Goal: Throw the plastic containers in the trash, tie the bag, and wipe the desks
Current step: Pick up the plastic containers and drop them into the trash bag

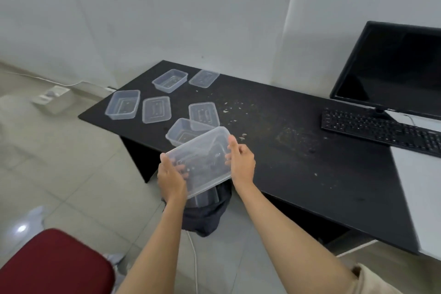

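I hold a clear plastic container (202,160) with both hands, tilted, above the black trash bag (205,212) that stands on the floor against the desk's front edge. My left hand (170,178) grips its near left corner; my right hand (241,162) grips its right side. Several more clear containers and lids lie on the left end of the black desk (286,150): one tub (183,131) just behind the held one, a lid (204,113), another lid (155,109), a tub (123,104), a tub (170,80) and a lid (204,78) at the back.
Crumbs and smears (238,107) are scattered across the desk's middle. A black keyboard (381,130) and a monitor (391,67) stand at the right, by a white desk surface (420,198). A red chair seat (55,265) is at bottom left. A white cable (194,260) runs on the tiled floor.
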